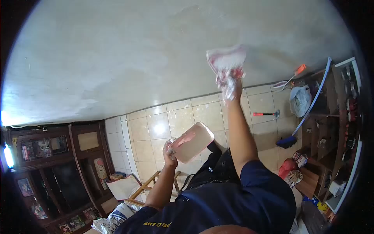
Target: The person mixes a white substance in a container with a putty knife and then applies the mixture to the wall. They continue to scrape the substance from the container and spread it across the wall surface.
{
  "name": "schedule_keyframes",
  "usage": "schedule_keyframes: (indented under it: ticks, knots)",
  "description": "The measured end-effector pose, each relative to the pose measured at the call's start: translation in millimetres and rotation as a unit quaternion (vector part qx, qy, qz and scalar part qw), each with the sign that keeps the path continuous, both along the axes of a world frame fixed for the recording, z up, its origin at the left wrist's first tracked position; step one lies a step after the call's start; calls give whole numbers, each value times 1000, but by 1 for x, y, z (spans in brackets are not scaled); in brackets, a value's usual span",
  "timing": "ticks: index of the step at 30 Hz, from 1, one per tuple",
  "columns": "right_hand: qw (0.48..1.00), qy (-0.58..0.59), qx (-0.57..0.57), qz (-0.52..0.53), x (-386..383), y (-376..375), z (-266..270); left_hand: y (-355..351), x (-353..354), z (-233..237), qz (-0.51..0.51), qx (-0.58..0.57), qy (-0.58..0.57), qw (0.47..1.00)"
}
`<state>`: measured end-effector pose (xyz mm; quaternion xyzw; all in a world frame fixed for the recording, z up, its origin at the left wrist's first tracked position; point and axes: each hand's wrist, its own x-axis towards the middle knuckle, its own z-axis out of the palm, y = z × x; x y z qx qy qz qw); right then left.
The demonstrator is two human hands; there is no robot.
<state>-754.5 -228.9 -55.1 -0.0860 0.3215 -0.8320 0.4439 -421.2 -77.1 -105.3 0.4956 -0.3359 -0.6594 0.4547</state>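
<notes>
My left hand (pixel 169 153), smeared with white, grips one short end of a shallow rectangular tray (pixel 198 144). Pale paste coats the tray, with a pinkish patch showing near my fingers. My right arm reaches up to the grey wall (pixel 148 50). White covering or residue coats my right hand (pixel 230 86), which is closed around the lower end of a flat red-edged piece (pixel 229 58) with a white-smeared face. That piece lies at or very near the wall and is blurred, so its exact kind and contact cannot be made out.
On the tiled floor (pixel 179 117) lie pale spots and a red-and-black-handled tool (pixel 265 114). At right are a blue broom (pixel 287 141), a plastic bag (pixel 300 100), an orange-handled brush (pixel 299 70) and a shoe rack (pixel 331 128). A wooden stool (pixel 146 188) and dark cabinet (pixel 50 163) stand left.
</notes>
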Motion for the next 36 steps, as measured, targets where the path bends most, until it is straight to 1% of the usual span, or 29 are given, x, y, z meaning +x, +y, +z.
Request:
schedule_keyframes:
  ticks: [1,2,3,4,5,7,8,9,10,11,12,13,15,16,17,18,19,20,21,23,24,26,28,30,31,32,33,35,36]
  knots:
    - [998,43,-40,-3,-12,-4,40,0,-2,4,1,13,-9,1000]
    - [998,44,-44,-3,-25,-15,58,1,-3,6,-1,1,4,1000]
    - [998,45,-50,-2,-35,-27,66,0,-4,6,-3,-1,3,1000]
    - [998,44,-51,-4,-41,-40,63,-1,-4,6,4,-4,5,1000]
    - [999,53,-7,-3,-45,-50,52,0,-4,6,11,-7,5,1000]
    - [996,52,72,-5,-42,-49,23,1,-1,8,-5,-18,18,1000]
    - [994,44,103,-8,-35,-44,-1,1,0,6,5,0,19,1000]
    - [997,11,72,28,-34,-42,-56,-1,-1,5,17,19,19,1000]
    - [984,-52,165,41,-23,-27,-62,-1,-4,10,2,-11,12,1000]
    - [981,-44,172,74,-19,-13,-95,-2,-3,10,3,-12,11,1000]
    - [984,-47,152,81,-14,-6,-140,-1,-2,10,6,-5,25,1000]
    - [984,-50,153,80,-8,3,-130,-1,-2,12,7,1,38,999]
    - [985,-50,131,96,-3,18,-96,0,-5,16,2,1,19,1000]
    - [988,-27,108,106,-6,14,-66,-1,-9,18,-1,0,3,1000]
    - [997,0,53,65,-4,10,-28,-1,-11,19,-5,0,5,1000]
    - [999,11,-17,51,0,4,19,-2,-12,21,-4,3,-4,1000]
    - [997,60,-30,41,-3,-3,51,-1,-11,23,-4,6,-13,1000]
    - [994,97,-22,54,-6,-10,75,1,-8,17,-10,-25,-7,1000]
    - [996,89,-23,9,-2,-20,96,1,-9,18,-14,-27,-6,1000]
    - [992,124,-22,-2,-1,-38,98,3,-12,22,3,-8,9,1000]
    - [989,145,31,10,-3,-40,87,5,-13,24,-1,-9,10,1000]
    - [990,97,99,20,2,-42,29,5,-15,25,-9,-59,-3,998]
    - [991,47,110,66,6,-22,-43,0,-15,29,-6,-43,9,999]
    - [979,-19,145,145,5,27,-77,4,-16,36,0,-21,17,1000]
    - [980,-28,132,147,-1,47,-90,3,-19,43,-12,-32,2,999]
    - [983,-44,145,102,-10,55,-99,0,-24,49,-25,-45,-10,999]
    - [984,-60,156,58,-18,61,-104,-2,-26,51,-28,-47,-9,998]
    - [990,-81,110,45,-59,71,-28,-2,-27,58,-43,-18,-8,999]
    - [997,-51,46,40,-81,61,-16,-2,-26,60,-43,-17,18,999]
